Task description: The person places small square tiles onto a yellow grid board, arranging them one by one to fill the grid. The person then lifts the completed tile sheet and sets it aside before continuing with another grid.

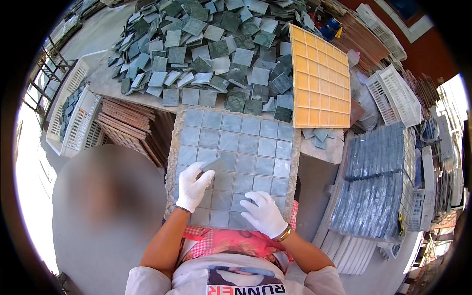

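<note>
A square grid of blue-grey stone tiles (pixel 248 144) lies on a rough-edged board (pixel 172 169) in front of me. My left hand (pixel 193 186), in a white glove, pinches one tile (pixel 211 164) between thumb and fingers. That tile is tilted above the left middle of the grid. My right hand (pixel 265 214), also gloved, rests on the grid's near right part with its fingers bent and apart, fingertips touching the tiles. I see no object in it; its palm side is hidden.
Behind the grid rises a large heap of loose green-grey tiles (pixel 214 51). A yellow gridded tray (pixel 321 78) leans at the heap's right side. Wrapped tile stacks (pixel 371 182) stand at right, white crates (pixel 393 93) farther back. Reddish boards (pixel 129 118) and another crate (pixel 81 130) are left.
</note>
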The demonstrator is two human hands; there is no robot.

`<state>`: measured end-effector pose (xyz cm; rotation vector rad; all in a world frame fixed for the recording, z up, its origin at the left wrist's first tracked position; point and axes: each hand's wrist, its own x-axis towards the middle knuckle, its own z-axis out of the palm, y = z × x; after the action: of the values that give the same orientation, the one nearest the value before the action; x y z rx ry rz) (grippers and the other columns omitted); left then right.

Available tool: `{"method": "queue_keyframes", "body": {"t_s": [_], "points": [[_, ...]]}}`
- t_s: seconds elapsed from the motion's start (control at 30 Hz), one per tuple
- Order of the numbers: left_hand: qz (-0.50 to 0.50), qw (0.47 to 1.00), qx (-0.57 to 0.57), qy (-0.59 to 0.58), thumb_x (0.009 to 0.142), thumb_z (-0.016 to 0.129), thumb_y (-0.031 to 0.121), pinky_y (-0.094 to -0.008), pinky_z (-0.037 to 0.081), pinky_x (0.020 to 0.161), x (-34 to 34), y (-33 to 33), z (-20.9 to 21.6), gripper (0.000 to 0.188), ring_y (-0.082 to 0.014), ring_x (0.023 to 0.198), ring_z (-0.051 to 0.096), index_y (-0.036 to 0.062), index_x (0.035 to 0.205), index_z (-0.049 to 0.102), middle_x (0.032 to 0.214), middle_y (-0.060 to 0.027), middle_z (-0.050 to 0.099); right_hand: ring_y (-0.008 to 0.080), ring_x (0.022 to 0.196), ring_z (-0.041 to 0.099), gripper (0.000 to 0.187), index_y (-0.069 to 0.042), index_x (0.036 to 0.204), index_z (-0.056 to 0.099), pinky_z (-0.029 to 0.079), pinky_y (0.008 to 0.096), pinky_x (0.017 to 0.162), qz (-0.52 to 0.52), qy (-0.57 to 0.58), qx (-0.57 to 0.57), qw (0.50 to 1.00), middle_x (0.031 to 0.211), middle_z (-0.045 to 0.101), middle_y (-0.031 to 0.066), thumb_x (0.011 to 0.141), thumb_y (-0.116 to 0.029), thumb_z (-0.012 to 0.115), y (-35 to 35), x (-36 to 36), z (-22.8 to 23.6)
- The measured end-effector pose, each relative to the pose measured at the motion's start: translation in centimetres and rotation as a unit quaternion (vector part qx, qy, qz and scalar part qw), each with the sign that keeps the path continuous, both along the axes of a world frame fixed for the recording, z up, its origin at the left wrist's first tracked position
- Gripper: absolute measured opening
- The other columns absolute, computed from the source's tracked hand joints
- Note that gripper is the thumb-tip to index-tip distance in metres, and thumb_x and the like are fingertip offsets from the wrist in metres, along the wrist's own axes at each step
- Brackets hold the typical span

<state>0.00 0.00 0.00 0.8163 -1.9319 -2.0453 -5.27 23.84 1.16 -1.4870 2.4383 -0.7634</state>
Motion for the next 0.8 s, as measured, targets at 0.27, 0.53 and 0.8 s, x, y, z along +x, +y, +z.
{"method": "queue_keyframes", "body": {"t_s": [0.27, 0.53, 0.8], "points": [[-0.012, 0.999, -0.046, -0.003, 0.082, 0.064, 0.008, -0.0228, 0.044, 0.057, -0.1, -0.1, 0.3, 0.026, -0.0063, 0.063, 0.054, -0.0029, 0.106, 0.066, 0.072, -0.0017, 0.061, 0.0333, 0.109, 0.05, 0.028, -0.009, 0.105, 0.061, 0.045, 0.0431, 0.09, 0.063, 0.017, -0.044, 0.997, 0.117, 0.051, 0.0128, 0.079, -0.016, 0.068, 0.1, -1.1, -0.4], [-0.007, 0.999, -0.037, -0.012, 0.083, 0.064, 0.007, -0.0229, 0.045, 0.058, 0.0, -0.2, 0.5, 0.026, -0.0066, 0.063, 0.055, -0.0032, 0.106, 0.065, 0.074, -0.0018, 0.062, 0.0338, 0.102, 0.053, 0.035, -0.008, 0.101, 0.059, 0.046, 0.0439, 0.089, 0.051, -0.027, -0.046, 0.997, 0.112, 0.053, 0.0127, 0.069, -0.013, 0.071, -0.6, -1.6, 0.2], [-0.008, 0.999, -0.039, 0.001, 0.082, 0.065, 0.008, -0.0227, 0.045, 0.058, 0.0, -0.1, -0.1, 0.026, -0.0062, 0.063, 0.054, -0.0028, 0.106, 0.065, 0.072, -0.0013, 0.061, 0.0329, 0.102, 0.053, 0.038, -0.009, 0.105, 0.058, 0.045, 0.0446, 0.089, 0.024, 0.003, -0.034, 0.999, 0.111, 0.053, 0.0117, 0.07, -0.016, 0.072, -0.9, -1.1, 0.2]]}}
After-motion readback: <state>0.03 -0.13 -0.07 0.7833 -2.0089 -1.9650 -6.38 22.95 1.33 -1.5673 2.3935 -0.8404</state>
